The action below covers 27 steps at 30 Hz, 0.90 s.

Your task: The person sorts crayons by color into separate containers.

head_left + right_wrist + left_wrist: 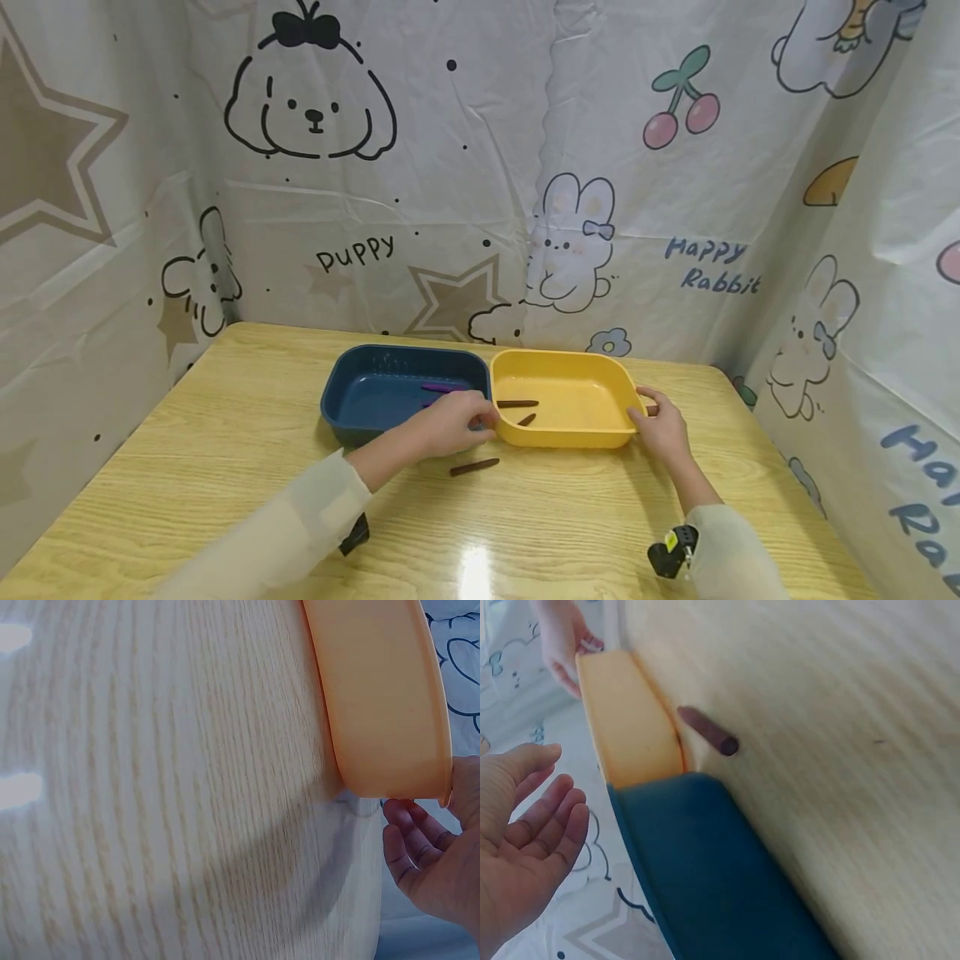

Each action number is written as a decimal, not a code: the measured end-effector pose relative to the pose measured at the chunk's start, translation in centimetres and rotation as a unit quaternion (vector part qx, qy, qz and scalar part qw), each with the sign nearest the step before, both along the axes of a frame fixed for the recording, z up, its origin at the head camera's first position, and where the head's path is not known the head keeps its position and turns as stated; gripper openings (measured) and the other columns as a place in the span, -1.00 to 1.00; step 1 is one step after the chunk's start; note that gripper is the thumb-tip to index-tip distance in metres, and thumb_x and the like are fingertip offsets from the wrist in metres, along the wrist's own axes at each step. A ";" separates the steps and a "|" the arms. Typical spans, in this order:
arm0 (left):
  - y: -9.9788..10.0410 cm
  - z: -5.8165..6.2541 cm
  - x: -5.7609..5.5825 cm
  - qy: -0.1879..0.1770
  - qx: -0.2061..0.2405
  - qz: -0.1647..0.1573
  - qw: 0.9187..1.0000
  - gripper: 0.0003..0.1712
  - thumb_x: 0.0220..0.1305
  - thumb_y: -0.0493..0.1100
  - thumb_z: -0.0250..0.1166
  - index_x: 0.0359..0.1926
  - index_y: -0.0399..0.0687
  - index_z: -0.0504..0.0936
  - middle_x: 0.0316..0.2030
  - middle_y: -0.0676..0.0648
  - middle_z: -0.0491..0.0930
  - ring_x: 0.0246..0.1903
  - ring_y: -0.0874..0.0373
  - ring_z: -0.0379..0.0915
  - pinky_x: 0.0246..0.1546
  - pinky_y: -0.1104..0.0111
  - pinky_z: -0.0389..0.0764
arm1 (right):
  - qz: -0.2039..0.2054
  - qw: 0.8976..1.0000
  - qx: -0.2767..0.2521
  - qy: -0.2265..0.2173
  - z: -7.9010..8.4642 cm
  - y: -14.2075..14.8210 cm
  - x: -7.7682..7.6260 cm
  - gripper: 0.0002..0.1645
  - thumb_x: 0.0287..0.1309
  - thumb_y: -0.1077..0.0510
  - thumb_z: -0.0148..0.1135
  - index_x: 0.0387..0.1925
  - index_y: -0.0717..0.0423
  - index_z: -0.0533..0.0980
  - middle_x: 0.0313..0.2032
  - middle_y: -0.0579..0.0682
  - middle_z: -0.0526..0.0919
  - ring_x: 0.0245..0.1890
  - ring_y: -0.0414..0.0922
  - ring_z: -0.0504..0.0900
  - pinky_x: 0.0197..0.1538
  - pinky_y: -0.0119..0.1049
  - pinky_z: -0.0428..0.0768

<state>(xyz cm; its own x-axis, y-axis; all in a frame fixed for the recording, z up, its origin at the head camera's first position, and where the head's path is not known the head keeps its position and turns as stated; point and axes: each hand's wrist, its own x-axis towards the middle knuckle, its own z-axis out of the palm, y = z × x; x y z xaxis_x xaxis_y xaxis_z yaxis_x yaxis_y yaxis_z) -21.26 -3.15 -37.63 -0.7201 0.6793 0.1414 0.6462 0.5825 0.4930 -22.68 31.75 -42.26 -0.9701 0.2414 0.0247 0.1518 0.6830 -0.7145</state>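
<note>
My left hand (453, 423) hovers by the near right corner of the dark blue tray (352, 433). In the left wrist view its fingers (551, 825) are loosely bent, with nothing seen between them. My right hand (663, 425) holds the right end of the yellow tray (570, 437), thumb at the rim and fingers outside the wall. Two brown crayons, one along the left side (519, 403), lie in the yellow tray. Purple crayons (442, 387) show in the blue tray, partly hidden by my left hand. Another brown crayon (474, 467) lies on the table before the trays.
Both trays stand side by side toward the back of the wooden table (555, 525). A printed cloth (450, 167) hangs behind the table and along both sides. Black wrist devices (672, 550) show at the sleeves.
</note>
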 end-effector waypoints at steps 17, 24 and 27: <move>-1.3 -3.1 2.6 -0.003 -0.061 0.005 0.998 -0.85 0.17 -0.21 0.28 -0.22 -0.09 0.66 -0.38 0.00 0.52 -0.47 0.31 0.31 -0.43 0.51 0.43 | 0.006 1.000 0.004 0.003 0.1 0.0 0.1 -0.39 0.24 0.12 0.08 0.29 0.21 0.24 -0.02 0.38 0.50 -0.13 0.12 0.55 -0.34 -0.39 0.50; -1.3 -3.9 2.9 0.018 -0.071 0.024 0.997 -0.85 0.16 -0.20 0.29 -0.22 -0.11 0.65 -0.40 0.00 0.54 -0.46 0.28 0.36 -0.43 0.47 0.45 | 0.004 1.000 0.009 0.003 0.1 0.0 0.1 -0.39 0.24 0.12 0.08 0.29 0.21 0.25 -0.02 0.38 0.50 -0.13 0.12 0.55 -0.33 -0.37 0.51; -1.1 -4.3 3.0 0.034 -0.073 0.029 0.996 -0.85 0.17 -0.20 0.28 -0.22 -0.12 0.65 -0.41 0.00 0.56 -0.45 0.25 0.40 -0.43 0.45 0.46 | 0.004 1.000 0.009 0.003 0.1 0.0 0.1 -0.39 0.24 0.12 0.08 0.29 0.21 0.25 -0.02 0.38 0.49 -0.12 0.13 0.54 -0.32 -0.36 0.51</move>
<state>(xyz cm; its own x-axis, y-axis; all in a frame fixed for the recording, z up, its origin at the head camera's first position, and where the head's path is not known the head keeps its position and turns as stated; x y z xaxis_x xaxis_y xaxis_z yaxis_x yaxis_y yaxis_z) -18.25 -4.23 -41.98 -0.7507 0.6539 0.0942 0.6388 0.6820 0.3561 -22.60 31.77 -42.13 -0.9717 0.2334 0.0354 0.1417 0.6967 -0.7032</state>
